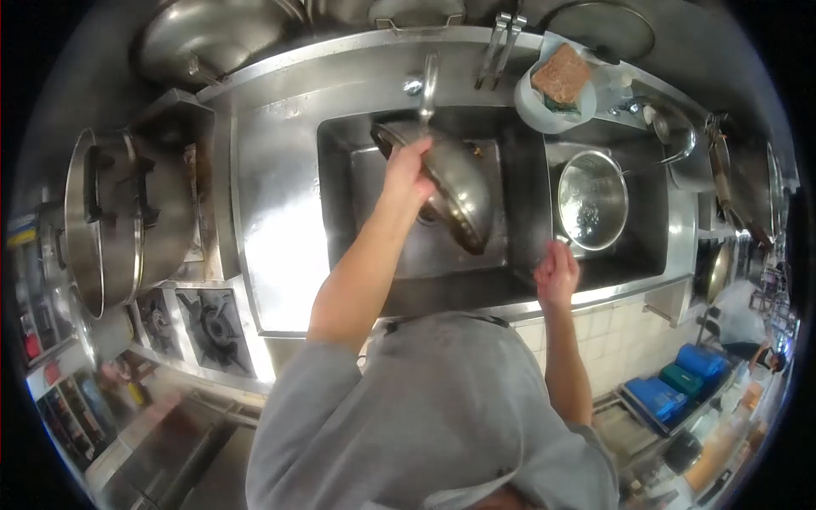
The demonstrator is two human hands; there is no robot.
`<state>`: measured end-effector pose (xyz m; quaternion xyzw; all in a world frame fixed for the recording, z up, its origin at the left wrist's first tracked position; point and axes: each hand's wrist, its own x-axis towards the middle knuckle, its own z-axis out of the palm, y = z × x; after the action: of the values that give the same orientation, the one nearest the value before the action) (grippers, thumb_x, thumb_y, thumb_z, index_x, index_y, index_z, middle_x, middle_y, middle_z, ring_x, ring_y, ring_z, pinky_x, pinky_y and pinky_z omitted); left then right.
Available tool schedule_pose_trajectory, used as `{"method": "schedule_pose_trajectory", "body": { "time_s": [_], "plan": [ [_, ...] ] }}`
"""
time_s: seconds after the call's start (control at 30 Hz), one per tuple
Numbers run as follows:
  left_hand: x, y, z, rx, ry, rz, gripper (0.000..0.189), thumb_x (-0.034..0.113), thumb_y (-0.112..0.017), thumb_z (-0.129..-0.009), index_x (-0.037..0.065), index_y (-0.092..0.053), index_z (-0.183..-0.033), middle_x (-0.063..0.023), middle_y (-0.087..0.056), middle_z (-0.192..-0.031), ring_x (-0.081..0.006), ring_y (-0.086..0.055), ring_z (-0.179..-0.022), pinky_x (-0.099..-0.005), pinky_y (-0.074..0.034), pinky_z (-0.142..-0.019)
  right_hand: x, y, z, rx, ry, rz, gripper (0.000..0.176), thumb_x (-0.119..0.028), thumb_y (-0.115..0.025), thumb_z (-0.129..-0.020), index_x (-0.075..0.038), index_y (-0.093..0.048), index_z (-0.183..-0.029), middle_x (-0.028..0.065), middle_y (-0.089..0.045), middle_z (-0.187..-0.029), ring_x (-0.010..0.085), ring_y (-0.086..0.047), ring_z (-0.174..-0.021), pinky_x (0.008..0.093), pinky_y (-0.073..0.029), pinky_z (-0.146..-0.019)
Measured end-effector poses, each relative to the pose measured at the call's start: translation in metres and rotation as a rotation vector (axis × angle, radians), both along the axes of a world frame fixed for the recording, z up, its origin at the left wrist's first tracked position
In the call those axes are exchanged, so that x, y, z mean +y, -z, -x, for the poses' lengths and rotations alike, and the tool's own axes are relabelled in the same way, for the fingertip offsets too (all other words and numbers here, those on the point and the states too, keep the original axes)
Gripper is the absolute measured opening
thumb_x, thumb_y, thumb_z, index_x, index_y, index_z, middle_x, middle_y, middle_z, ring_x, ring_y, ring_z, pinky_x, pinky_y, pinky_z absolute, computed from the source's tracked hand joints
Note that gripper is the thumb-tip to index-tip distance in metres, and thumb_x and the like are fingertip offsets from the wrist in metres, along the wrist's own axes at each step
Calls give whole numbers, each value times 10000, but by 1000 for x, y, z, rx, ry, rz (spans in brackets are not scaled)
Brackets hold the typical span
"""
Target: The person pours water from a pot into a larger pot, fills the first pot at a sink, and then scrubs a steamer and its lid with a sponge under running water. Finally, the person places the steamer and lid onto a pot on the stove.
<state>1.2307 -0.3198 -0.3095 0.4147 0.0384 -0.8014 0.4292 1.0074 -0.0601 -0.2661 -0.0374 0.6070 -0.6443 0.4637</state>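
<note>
My left hand (406, 176) is closed on the rim of a shallow metal bowl (463, 178), tilted on edge over the left sink basin (408, 255). Its rounded outer side faces right, and its rim looks dark. Behind it the faucet (428, 85) reaches over the basin. My right hand (558, 270) is at the front of the right basin (650, 229), fingers curled together; what they hold, if anything, is hidden. Just beyond that hand a round steel pot (592, 201) stands in the right basin, its inside shiny and wet-looking.
A white container (552, 115) with a brown sponge (562, 74) stands behind the basins. Tongs (501, 51) hang at the back. Large pots (127, 221) and gas burners (215, 327) are on the left. Blue bins (656, 398) and a person (738, 310) appear at far right.
</note>
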Motion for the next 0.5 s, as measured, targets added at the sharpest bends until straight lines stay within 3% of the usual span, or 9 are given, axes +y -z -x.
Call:
{"method": "schedule_pose_trajectory", "body": {
  "time_s": [0.13, 0.27, 0.33, 0.37, 0.4, 0.47, 0.5],
  "plan": [
    [58, -44, -28, -150, -2, 157, 354, -9, -629, -933, 41, -496, -1257, -129, -615, -1142, -272, -645, -981, -486, -584, -830, 34, 25, 4, -64, -37, -33, 191, -237, -621, -1019, -49, -650, -1037, -50, -437, -634, 48, -370, -488, 233, -294, -428],
    [97, -86, -58, -330, 149, 193, 444, -54, -630, -906, 32, -508, -1324, -100, -633, -1174, -243, -642, -1050, -380, -557, -892, 25, 27, -2, -9, -203, -59, 190, -250, -612, -1024, -69, -633, -1080, -28, -494, -703, 79, -477, -557, 245, -405, -503],
    [113, -104, -72, -437, 380, 408, 443, -47, -644, -893, 25, -545, -1319, -108, -667, -1155, -230, -650, -1065, -377, -546, -910, 12, 23, -7, -52, -313, -2, 241, -295, -654, -1001, -84, -629, -1115, -13, -549, -754, 108, -571, -649, 261, -469, -582],
    [123, -115, -75, -486, 435, 389, 454, -23, -673, -877, 17, -580, -1319, -101, -695, -1147, -193, -651, -1059, -349, -526, -925, 8, 28, -5, -56, -382, 4, 246, -302, -653, -1002, -97, -624, -1135, -11, -576, -803, 124, -616, -742, 285, -493, -636],
    [131, -121, -78, -505, 408, 392, 454, -23, -673, -877, 17, -580, -1319, -101, -695, -1147, -193, -651, -1059, -349, -526, -925, 3, 27, -8, -64, -410, 18, 246, -302, -653, -1002, -97, -624, -1135, -11, -576, -803, 124, -616, -742, 285, -493, -636],
    [149, -131, -78, -704, 708, 642, 525, -27, -685, -859, 20, -570, -1369, -86, -692, -1203, -169, -635, -1098, -308, -487, -979, -8, 25, -12, -91, -482, 70, 246, -303, -657, -1000, -100, -626, -1134, -6, -599, -858, 124, -633, -802, 290, -505, -648],
    [160, -149, -70, -687, 728, 627, 502, -3, -682, -869, 23, -585, -1361, -74, -690, -1216, -154, -625, -1102, -292, -483, -974, -10, 34, -10, -115, -534, 104, 251, -302, -663, -996, -101, -626, -1142, -2, -627, -920, 129, -641, -856, 304, -522, -674]
  ]
}}
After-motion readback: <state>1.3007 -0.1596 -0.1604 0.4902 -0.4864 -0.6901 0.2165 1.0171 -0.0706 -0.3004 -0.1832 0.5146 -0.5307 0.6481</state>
